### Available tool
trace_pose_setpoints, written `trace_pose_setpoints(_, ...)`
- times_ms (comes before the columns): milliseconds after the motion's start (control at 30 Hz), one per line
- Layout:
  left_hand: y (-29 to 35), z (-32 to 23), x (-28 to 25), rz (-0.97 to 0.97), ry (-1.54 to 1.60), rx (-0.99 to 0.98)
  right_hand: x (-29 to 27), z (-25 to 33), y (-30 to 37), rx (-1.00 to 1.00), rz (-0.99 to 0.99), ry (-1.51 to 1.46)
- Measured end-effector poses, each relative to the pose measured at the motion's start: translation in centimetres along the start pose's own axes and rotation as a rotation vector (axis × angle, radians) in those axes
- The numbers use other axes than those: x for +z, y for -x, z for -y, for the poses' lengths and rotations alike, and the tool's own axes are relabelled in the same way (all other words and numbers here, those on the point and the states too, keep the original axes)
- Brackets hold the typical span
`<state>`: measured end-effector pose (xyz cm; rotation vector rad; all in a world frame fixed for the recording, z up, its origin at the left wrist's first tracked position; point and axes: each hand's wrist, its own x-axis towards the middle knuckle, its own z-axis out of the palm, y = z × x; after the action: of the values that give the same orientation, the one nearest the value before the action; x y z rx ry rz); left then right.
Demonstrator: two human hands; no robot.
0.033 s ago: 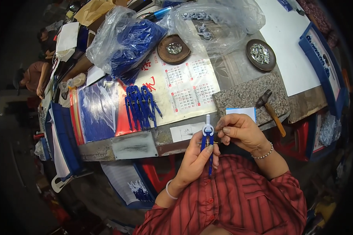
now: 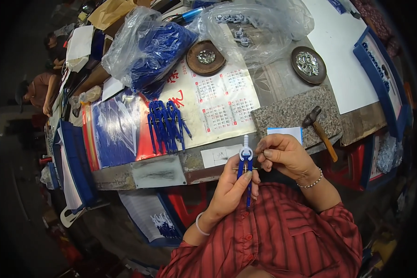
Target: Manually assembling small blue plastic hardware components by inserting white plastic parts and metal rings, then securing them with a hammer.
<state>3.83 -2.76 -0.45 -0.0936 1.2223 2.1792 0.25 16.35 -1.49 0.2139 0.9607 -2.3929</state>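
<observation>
My left hand [image 2: 231,187] is closed round a blue drawing compass [image 2: 246,162] with a light grey head and ribbed handle pointing away from me. A thin metal rod crosses its legs. My right hand [image 2: 282,155] is pinched just right of the compass head; anything between its fingertips is too small to make out. Several blue compass legs [image 2: 164,125] lie in a pile on a printed sheet at the left. Two round brown dishes stand at the back: one dish [image 2: 216,68] holds small shiny metal pieces, the other dish [image 2: 320,79] holds silvery metal parts.
A hammer [image 2: 326,139] with a wooden handle rests on a speckled stone slab [image 2: 278,111]. Clear bags hold blue parts [image 2: 164,48] and grey heads [image 2: 240,37]. Blue trays [image 2: 76,160] stand at both sides, another tray [image 2: 143,213] below the table. Other people [image 2: 39,90] are far left.
</observation>
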Motion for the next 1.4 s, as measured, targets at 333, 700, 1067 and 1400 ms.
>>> trace_pose_setpoints(333,-0.1,-0.2,-0.1,-0.007,0.005,-0.020,-0.4,-0.1,-0.3,0.069,-0.054,-0.125)
trace_pose_setpoints(700,-0.5,-0.1,-0.1,-0.010,-0.012,-0.041,-0.6,-0.8,-0.4,0.024,-0.047,-0.154)
trace_pose_setpoints(1067,-0.9,0.7,-0.1,-0.016,-0.083,-0.016,2.5,-2.0,0.2,-0.485,-0.169,0.685)
trace_pose_setpoints(1400,-0.6,0.7,0.1,-0.005,-0.099,-0.030,2.5,-2.5,-0.2,-0.681,-0.188,1.118)
